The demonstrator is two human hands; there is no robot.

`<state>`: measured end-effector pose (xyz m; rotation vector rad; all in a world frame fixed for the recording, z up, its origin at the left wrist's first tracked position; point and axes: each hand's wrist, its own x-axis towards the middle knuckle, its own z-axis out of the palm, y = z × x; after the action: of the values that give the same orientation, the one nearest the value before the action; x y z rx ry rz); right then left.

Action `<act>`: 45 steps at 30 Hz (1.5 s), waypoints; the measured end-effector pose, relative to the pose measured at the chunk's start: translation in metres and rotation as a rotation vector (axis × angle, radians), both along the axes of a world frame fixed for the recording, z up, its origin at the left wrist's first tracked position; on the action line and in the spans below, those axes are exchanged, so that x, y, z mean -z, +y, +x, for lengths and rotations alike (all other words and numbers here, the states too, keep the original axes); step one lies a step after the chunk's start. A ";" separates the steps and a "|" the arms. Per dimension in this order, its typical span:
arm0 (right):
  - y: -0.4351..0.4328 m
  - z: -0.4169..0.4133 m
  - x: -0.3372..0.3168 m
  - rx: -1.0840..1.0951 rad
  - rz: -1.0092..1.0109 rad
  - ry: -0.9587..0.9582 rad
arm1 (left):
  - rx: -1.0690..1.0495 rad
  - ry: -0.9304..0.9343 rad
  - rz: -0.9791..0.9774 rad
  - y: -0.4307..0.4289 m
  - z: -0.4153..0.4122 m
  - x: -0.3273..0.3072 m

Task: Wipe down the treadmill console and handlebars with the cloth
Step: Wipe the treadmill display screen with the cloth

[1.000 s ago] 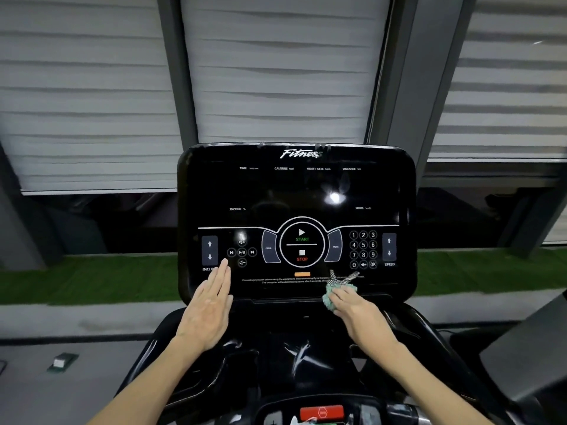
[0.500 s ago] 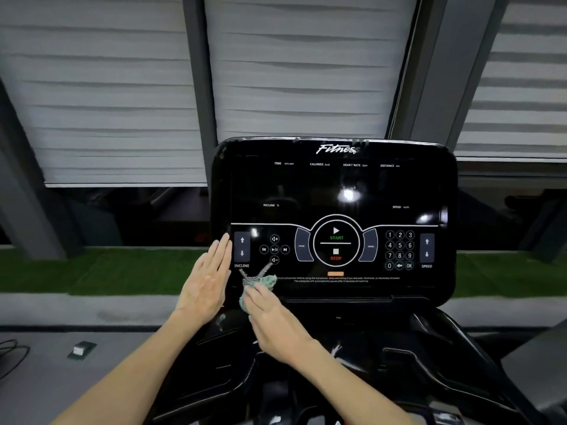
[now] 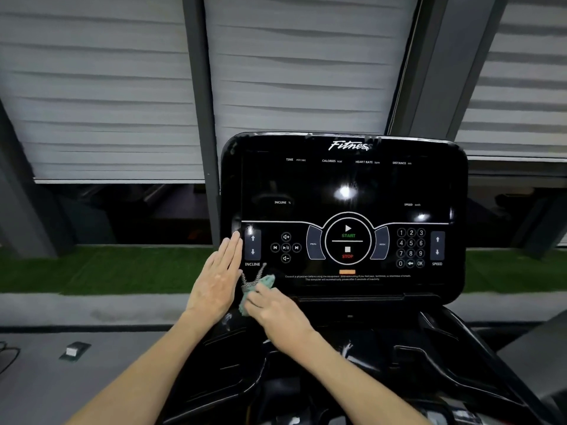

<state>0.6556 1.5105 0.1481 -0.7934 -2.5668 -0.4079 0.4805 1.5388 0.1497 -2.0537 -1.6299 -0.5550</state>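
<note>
Wiping the console (image 3: 343,179) at its lower-left corner.
My right hand (image 3: 277,315) has its grip clasped on the bunched cloth (image 3: 260,285) under the INCLINE label (image 3: 252,264), centre of frame; my left hand (image 3: 219,282) lies flat, released, on the console's left edge; next, I judge, a light sweep rightward, sparing the START button (image 3: 348,232).

a black treadmill console (image 3: 343,179) is seen in front of closed grey blinds (image 3: 107,87), and its screen is dark. the left hand (image 3: 214,283) is laid flat against the left edge of the console, fingers straight, just beside the incline arrows (image 3: 252,245). a crumpled green cloth (image 3: 266,281) is held by the right hand (image 3: 276,314) and pressed on the lower left corner, under the word incline. the two hands are close together. a strip of green turf (image 3: 107,268) is seen behind.
</note>
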 end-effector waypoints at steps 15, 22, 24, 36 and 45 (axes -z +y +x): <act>-0.007 0.048 0.008 0.161 -0.078 0.101 | 0.039 -0.084 -0.063 -0.007 0.003 -0.006; -0.007 0.013 -0.002 0.107 -0.129 -0.022 | 0.041 -0.055 -0.041 -0.005 0.000 -0.005; -0.005 0.032 -0.001 0.102 -0.175 0.020 | 0.049 -0.067 -0.042 -0.006 0.003 -0.007; -0.009 0.021 0.007 0.165 -0.108 0.062 | -0.003 -0.087 -0.070 -0.009 0.010 -0.009; -0.004 0.070 0.009 0.151 -0.174 0.114 | -0.037 -0.177 -0.140 -0.012 0.024 -0.010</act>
<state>0.7252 1.5067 0.1393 -1.0451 -2.4686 -0.1797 0.5042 1.5273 0.1593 -2.1196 -1.8523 -0.6424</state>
